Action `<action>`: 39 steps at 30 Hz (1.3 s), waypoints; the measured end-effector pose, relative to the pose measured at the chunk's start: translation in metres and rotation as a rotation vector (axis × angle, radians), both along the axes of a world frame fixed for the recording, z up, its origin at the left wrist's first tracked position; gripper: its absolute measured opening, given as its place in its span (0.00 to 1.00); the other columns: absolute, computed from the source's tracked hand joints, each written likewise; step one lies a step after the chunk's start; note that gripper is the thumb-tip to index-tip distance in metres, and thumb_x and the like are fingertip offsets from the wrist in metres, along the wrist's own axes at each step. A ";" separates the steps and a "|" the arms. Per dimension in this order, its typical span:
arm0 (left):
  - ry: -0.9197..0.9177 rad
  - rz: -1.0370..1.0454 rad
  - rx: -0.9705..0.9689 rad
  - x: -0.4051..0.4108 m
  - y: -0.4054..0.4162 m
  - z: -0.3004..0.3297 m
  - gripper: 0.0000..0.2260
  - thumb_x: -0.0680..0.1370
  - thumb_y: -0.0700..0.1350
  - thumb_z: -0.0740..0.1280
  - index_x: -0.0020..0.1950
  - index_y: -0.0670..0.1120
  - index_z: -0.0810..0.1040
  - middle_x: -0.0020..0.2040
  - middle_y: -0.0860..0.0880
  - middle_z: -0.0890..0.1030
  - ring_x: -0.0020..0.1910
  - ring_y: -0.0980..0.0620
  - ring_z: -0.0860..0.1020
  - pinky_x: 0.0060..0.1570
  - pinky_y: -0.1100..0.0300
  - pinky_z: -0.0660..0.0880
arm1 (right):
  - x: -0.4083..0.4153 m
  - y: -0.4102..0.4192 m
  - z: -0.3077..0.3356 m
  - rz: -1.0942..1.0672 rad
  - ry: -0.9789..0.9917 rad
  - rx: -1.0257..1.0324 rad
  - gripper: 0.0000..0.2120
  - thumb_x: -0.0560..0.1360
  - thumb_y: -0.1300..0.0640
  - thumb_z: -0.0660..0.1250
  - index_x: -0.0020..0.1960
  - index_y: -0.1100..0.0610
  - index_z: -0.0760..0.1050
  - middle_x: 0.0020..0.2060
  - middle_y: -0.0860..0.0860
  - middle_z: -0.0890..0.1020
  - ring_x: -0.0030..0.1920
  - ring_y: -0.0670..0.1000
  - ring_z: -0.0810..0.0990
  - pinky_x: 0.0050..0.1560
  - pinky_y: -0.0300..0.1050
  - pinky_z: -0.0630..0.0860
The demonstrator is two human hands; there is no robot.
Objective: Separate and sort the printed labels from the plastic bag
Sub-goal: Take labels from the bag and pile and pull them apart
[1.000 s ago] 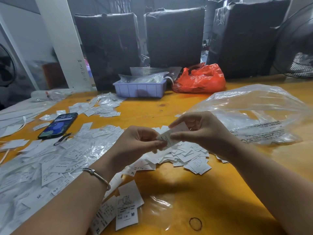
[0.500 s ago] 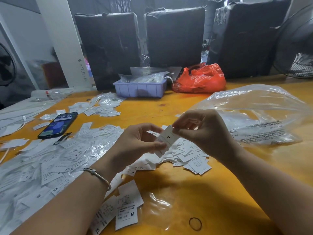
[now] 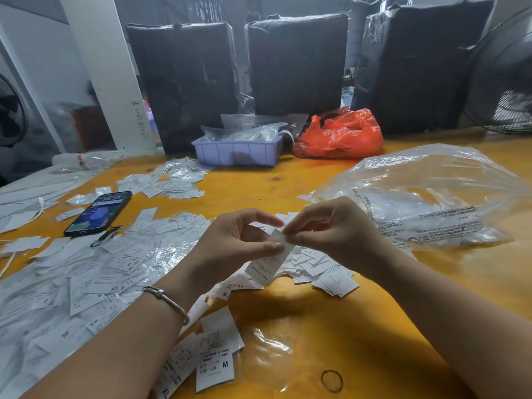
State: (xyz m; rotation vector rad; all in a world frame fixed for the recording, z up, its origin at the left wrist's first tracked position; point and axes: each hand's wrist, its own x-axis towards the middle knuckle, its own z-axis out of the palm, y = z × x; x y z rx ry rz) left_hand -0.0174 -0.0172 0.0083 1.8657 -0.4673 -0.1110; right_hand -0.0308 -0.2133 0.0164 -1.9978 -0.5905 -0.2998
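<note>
A small white printed label (image 3: 269, 262) hangs above the yellow table (image 3: 345, 326), held between both hands. My right hand (image 3: 331, 234) pinches its top edge with thumb and fingertips. My left hand (image 3: 230, 249) holds its left side, thumb against the paper, index finger curved above. Under the hands lies a heap of loose labels (image 3: 322, 266). A large clear plastic bag (image 3: 431, 203) with printed warning text lies to the right. Sorted labels marked M and XL (image 3: 214, 361) lie near my left forearm.
A wide spread of labels and clear wrappers (image 3: 86, 272) covers the left side, with a phone (image 3: 99, 211) on it. A purple tray (image 3: 236, 151) and a red bag (image 3: 339, 133) stand at the back. A rubber band (image 3: 332, 381) lies in front.
The label has turned from lying across between the fingertips to hanging downward. My right hand now pinches its top edge, and my left index finger has lifted off it.
</note>
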 end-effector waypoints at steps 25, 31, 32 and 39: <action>-0.217 0.638 0.900 0.029 0.035 -0.009 0.12 0.73 0.36 0.58 0.38 0.47 0.79 0.42 0.50 0.78 0.46 0.47 0.74 0.50 0.52 0.70 | 0.049 -0.089 -0.022 -1.054 0.188 -0.883 0.11 0.74 0.52 0.67 0.54 0.56 0.77 0.54 0.55 0.76 0.60 0.58 0.69 0.57 0.52 0.63; -0.263 0.598 0.806 0.026 0.029 -0.010 0.15 0.71 0.34 0.58 0.39 0.51 0.79 0.45 0.52 0.75 0.51 0.49 0.70 0.51 0.51 0.69 | 0.052 -0.091 -0.023 -1.070 0.159 -0.781 0.05 0.74 0.56 0.67 0.42 0.50 0.81 0.48 0.50 0.79 0.58 0.56 0.69 0.51 0.50 0.59; -0.262 0.587 0.785 0.027 0.029 -0.010 0.15 0.71 0.34 0.58 0.39 0.52 0.78 0.45 0.52 0.74 0.51 0.49 0.69 0.51 0.51 0.69 | 0.053 -0.091 -0.024 -1.066 0.139 -0.752 0.06 0.73 0.56 0.67 0.40 0.50 0.81 0.47 0.51 0.80 0.57 0.56 0.69 0.50 0.50 0.58; -0.292 0.529 0.676 0.028 0.026 -0.015 0.14 0.74 0.37 0.59 0.38 0.54 0.78 0.47 0.54 0.76 0.53 0.51 0.71 0.50 0.53 0.70 | 0.055 -0.091 -0.027 -0.916 0.172 -0.745 0.11 0.76 0.49 0.66 0.58 0.44 0.78 0.61 0.51 0.76 0.65 0.56 0.67 0.60 0.54 0.62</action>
